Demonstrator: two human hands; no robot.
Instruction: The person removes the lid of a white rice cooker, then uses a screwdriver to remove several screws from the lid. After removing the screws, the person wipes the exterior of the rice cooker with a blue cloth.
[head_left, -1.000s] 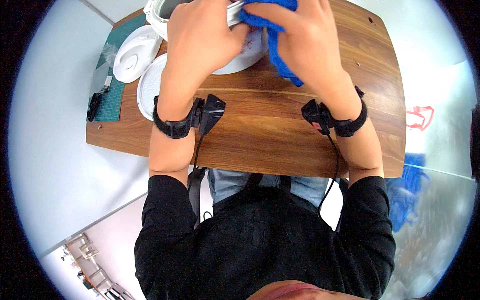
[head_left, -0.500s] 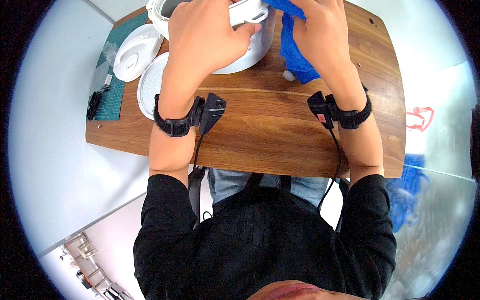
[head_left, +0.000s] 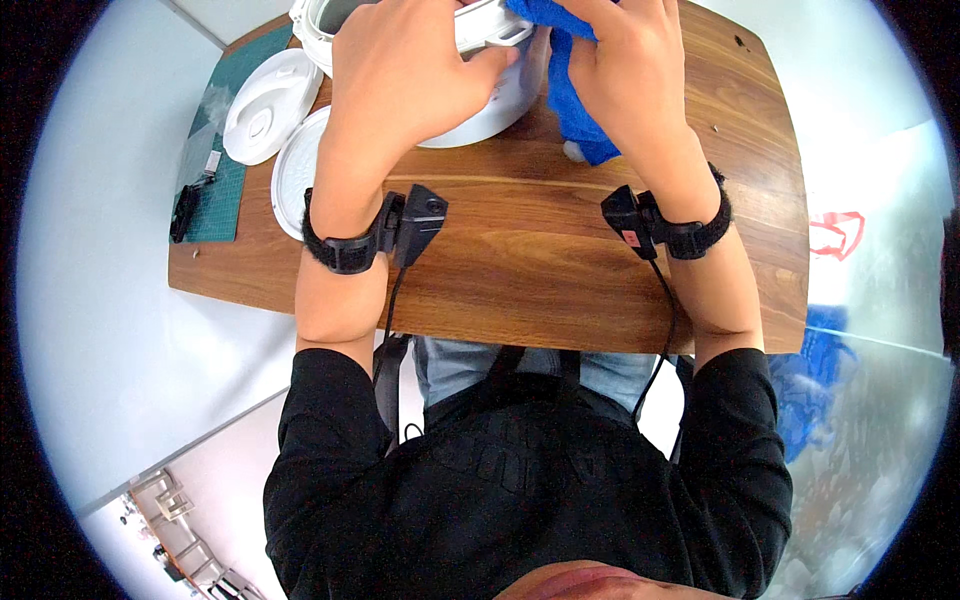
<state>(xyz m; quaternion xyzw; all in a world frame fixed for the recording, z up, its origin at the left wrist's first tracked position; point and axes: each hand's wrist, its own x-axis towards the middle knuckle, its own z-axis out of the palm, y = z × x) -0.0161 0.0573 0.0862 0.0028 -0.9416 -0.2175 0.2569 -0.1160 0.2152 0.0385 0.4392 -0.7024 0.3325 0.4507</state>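
A rice cooker (head_left: 505, 105) with a white rim and silvery body stands at the far edge of the view, its top open and partly cut off. My left hand (head_left: 405, 75) rests over its near rim with the thumb against the side; the other fingertips are out of sight, so its grip is unclear. To the right, my right hand (head_left: 630, 85) is closed on a blue cloth (head_left: 572, 100), which touches the rim and hangs down the cooker's right side. A small pale round piece (head_left: 574, 151) pokes out beside the cloth's lower end.
Left of the cooker lie a white lid (head_left: 262, 125) and a round white plate-like piece (head_left: 292, 180). Beyond them is a green cutting mat (head_left: 222, 215) with a black cable (head_left: 184, 212). All sit on a wooden table (head_left: 520, 260). Cabled black devices (head_left: 420, 225) are strapped to both wrists.
My right hand has shifted a little left with the blue cloth, closer along the cooker's rim. My left hand has stayed nearly in place on the cooker.
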